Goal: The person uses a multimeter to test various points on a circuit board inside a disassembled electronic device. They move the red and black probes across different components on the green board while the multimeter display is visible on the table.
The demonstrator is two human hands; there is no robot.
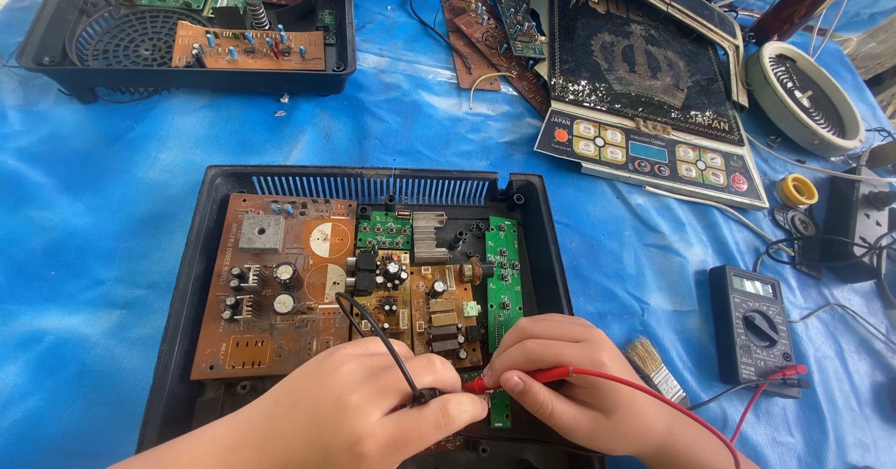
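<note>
— What's crowding the bench around that open black case (187, 273)?

— Plenty. A second black case (56, 40) sits at the far left with its own boards inside. Far right of middle lies a cooktop panel (644, 86) with a crown pattern, loose brown boards (485, 40) beside it, and a round heating coil (807, 86) at the edge. Nearer, a multimeter (751, 324) lies on the blue tarp (84, 198), a small brush (653, 368) between it and the case, and a yellow roll (796, 190) just beyond.

— And the hands?

— Both low over the case's near edge. The left hand (373, 413) is closed round the black probe (425, 396), its black lead (373, 324) looping up across the boards. The right hand (569, 380) pinches the red probe (518, 378), tip pointing left toward the narrow green board (504, 278). The two probe tips nearly meet; the hands hide the exact contact spot.

— Counts?

— Two cases, two probes, one meter, one brush. In the near case, one large brown board (271, 292), two green ones, and a smaller brown one (439, 310) between. The red lead (672, 404) runs back to the meter.
</note>
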